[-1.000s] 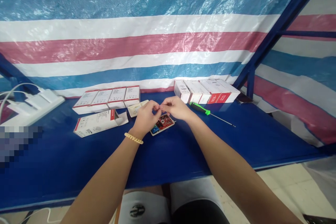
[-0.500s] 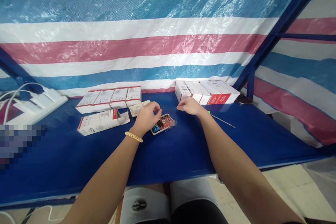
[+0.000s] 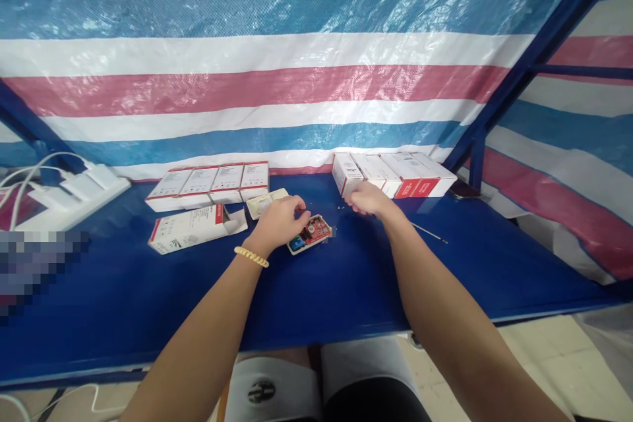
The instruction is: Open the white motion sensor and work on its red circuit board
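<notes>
On the table (image 3: 123, 290), the right hand (image 3: 368, 199) is lying curled over the screwdriver (image 3: 430, 233) handle, with the shaft pointing to 4 o'clock. Whether it is gripping, I cannot tell. The left hand (image 3: 279, 217) is resting bent fingers on the board (image 3: 312, 235) — lying at its 4 o'clock — hold unclear.

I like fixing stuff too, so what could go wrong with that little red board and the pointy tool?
The circuit board lies bare in its open case beside the left hand; a bump might shift it. The screwdriver under the right hand has a thin shaft that could slip and poke. Tiny specks nearby might get lost.
</notes>
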The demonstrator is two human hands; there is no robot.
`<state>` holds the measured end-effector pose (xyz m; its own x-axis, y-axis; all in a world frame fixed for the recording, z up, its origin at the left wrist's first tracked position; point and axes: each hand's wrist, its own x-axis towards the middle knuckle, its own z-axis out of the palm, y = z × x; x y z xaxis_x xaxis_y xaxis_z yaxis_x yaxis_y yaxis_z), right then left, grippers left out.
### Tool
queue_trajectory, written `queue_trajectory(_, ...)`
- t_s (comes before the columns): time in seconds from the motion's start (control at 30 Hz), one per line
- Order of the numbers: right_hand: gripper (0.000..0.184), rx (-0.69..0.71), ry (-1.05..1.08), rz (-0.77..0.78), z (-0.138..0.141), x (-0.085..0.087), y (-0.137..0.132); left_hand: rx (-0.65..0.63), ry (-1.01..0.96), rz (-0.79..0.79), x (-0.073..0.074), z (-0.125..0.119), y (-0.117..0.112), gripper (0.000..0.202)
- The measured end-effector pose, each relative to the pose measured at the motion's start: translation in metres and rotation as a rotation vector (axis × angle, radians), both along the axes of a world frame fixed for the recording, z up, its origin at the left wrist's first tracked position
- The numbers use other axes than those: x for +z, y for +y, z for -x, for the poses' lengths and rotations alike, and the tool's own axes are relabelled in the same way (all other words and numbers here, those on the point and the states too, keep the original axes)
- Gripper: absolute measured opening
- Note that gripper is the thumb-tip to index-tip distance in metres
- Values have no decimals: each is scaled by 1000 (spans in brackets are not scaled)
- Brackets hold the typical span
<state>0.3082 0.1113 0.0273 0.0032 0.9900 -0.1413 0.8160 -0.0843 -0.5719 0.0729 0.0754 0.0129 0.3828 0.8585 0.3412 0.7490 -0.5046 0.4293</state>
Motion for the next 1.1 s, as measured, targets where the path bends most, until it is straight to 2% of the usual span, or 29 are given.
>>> queue_trajectory(0.1,9,-15,31,237,-1,5,-4,-10,42,62,1,0,-1,30)
queue_trajectory(0.17,10,-13,39,336,-1,5,-5,-26,62,74,1,0,-2,37)
queue_trajectory(0.4,9,61,96,407,-5,0,-12,-103,137,91,4,-2,-7,45)
queue_trajectory(0.57,9,201,58,303,-11,-4,-20,-165,142,168,3,-2,-9,50)
queue_trajectory(0.73,21,225,-1,14,-10,-10,-32,-178,114,232,1,1,-10,46)
queue_trajectory(0.83,25,355,87,-121,-1,-9,-41,-172,63,236,1,1,-10,37)
queue_trajectory(0.97,30,533,164,-48,14,-9,-49,-180,97,210,3,0,-8,25)
queue_trajectory(1.1,35,565,187,-49,19,-15,-48,-109,112,251,5,1,-6,20)
